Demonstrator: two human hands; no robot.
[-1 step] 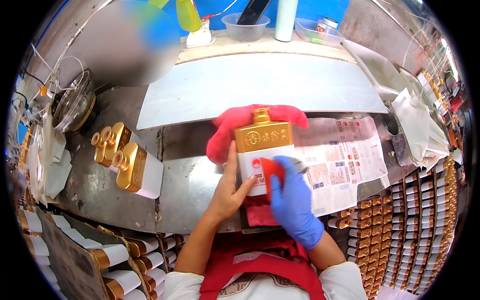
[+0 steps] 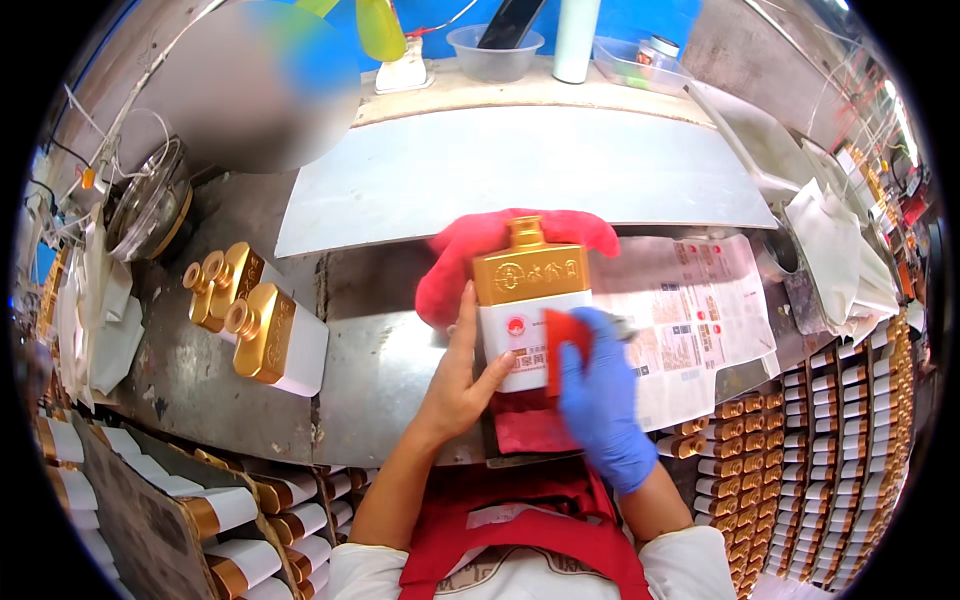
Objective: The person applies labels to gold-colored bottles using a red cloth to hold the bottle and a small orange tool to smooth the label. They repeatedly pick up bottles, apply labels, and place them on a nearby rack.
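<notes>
A flat-sided bottle (image 2: pixel 530 277) with a gold shoulder and neck and a white body lies face up on a bunched red cloth (image 2: pixel 455 275). My bare left hand (image 2: pixel 458 385) steadies it, fingers along its left side and thumb on the lower front. In a blue glove, my right hand (image 2: pixel 605 410) grips a red flat scraper (image 2: pixel 566 345), its edge at the right part of the white face. A round red mark and dark print show on that face. Printed transfer sheets (image 2: pixel 690 310) lie to the right.
Several gold-and-white bottles (image 2: pixel 285 335) stand on the metal bench at left. A pale board (image 2: pixel 500 165) lies beyond my hands. Racks of bottles (image 2: pixel 745 460) fill the lower right, with more boxed bottles (image 2: pixel 235 510) lower left. A metal bowl (image 2: pixel 150 205) sits at far left.
My right hand and the red scraper have shifted right across the bottle's face, uncovering more of its dark print. My left hand stays on the bottle.
</notes>
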